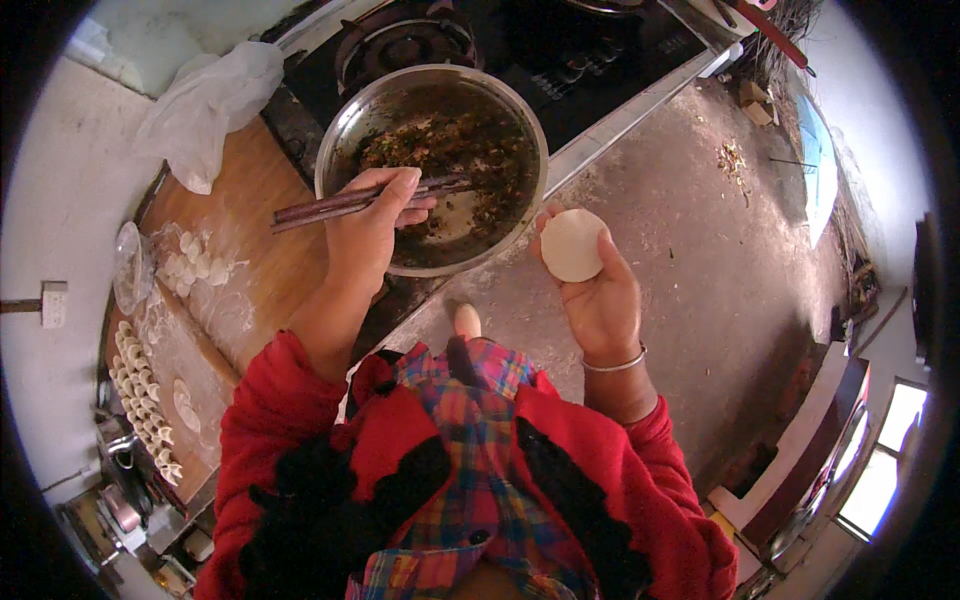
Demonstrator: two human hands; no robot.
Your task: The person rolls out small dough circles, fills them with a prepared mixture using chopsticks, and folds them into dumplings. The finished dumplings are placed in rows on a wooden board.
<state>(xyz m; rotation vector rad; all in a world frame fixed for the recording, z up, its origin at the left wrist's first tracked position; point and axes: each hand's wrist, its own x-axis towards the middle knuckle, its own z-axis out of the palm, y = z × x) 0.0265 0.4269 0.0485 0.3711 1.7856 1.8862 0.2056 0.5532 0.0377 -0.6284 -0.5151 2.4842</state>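
Observation:
My left hand (379,206) grips a pair of dark wooden chopsticks (315,212), their tips reaching over a wide stainless steel bowl (534,154). Inside the bowl lies a chopped, dark green and brown filling (420,146), spread thin in places so that bare metal shows. To the right of the bowl, my right hand (596,300) is turned palm up. It holds a flat, round dough wrapper (574,245), with the thumb at its right edge and the fingers partly hidden behind it.
Behind the bowl is a black gas hob (525,52). On the left, a floured wooden worktop (262,187) bears several folded dumplings (139,397), dough pieces (196,262), loose wrappers (185,405) and a clear plastic bag (225,97). An umbrella (816,165) lies on the floor at right.

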